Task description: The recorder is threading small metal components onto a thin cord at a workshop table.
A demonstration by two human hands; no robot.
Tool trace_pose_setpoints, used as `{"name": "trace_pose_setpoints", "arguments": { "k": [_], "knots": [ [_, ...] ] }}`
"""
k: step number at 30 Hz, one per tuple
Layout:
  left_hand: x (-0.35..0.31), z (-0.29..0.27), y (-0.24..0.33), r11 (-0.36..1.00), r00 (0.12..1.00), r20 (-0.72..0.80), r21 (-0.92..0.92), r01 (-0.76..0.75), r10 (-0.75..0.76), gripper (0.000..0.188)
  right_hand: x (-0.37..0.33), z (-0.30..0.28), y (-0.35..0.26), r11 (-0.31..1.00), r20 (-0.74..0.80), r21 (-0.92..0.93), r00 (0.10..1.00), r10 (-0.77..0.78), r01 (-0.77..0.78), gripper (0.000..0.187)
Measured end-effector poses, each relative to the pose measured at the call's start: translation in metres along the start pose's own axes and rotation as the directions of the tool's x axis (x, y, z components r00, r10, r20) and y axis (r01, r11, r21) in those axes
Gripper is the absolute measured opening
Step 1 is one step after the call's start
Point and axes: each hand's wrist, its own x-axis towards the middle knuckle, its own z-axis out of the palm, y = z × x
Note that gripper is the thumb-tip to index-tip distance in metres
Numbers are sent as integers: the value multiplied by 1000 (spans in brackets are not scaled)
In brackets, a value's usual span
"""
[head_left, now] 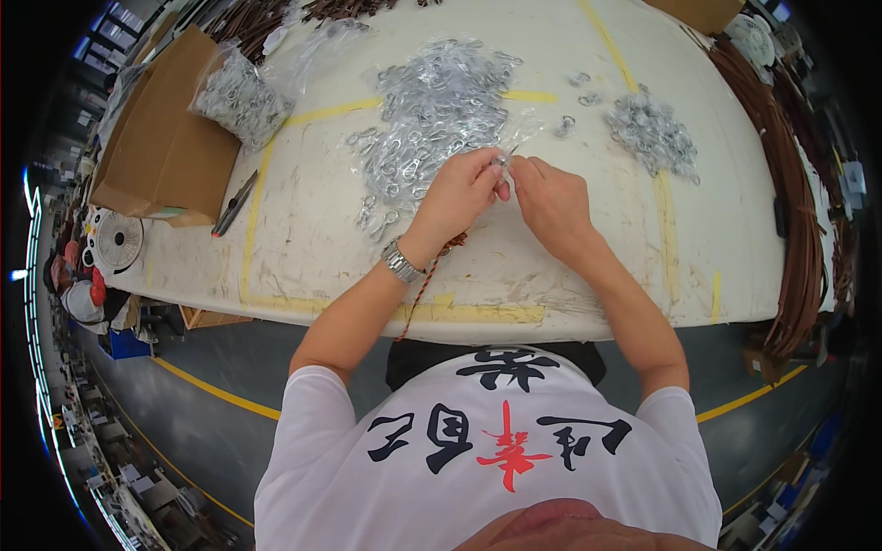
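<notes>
Part in play is one small wrapped metal piece (501, 163), held up between the fingertips over the worktop (322, 211), just right of the lower part of the big bagged pile (432, 110). Left hand (459, 195) pinches it, thumb against curled fingers; right hand (556, 207) is pinched closed on its right edge, can't tell if on film or bare metal. Thin dark sliver (514, 149) sticks out above the right fingertips, too small to identify. Handling, my read: light, single piece weighs next to nothing; metal core stiff and hard to damage, clear film soft, crinkly and slippery, probably tears before the metal gives. Grip through the film onto the metal body with thumb and forefinger; pinch film alone and the piece likely slides or swings inside. For the other hand, take the loose film edge, clear of the metal. Similar pieces in the right-hand pile (652, 138) look hooked or ringed, so expect neighbours to snag; lift by one end, one at a time. Bare polished metal would be slick too, so keep the pinch firm, not hard.
</notes>
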Motion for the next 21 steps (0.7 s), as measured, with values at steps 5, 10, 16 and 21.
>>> {"name": "trace_pose_setpoints", "arguments": {
  "k": [5, 10, 16, 21],
  "knots": [
    [3, 4, -6, 956, 978, -107, 253, -149, 181, 27, 0, -1, 1, 1000, -29, 7, 1000, 11, -11, 4],
    [9, -22, -3, 945, 968, 77, -214, 249, -238, 27, 9, -15, 26, 982, -49, -121, 989, 138, -143, 8],
    [15, -37, 3, 985, 987, -110, -144, 98, -115, 25, 17, -45, 90, 880, -406, -389, 908, 102, -272, 25],
    [16, -35, -6, 988, 951, -288, 136, -77, 113, 18, 15, 0, 28, 993, -68, 85, 994, 89, -83, 26]
  ]
}}
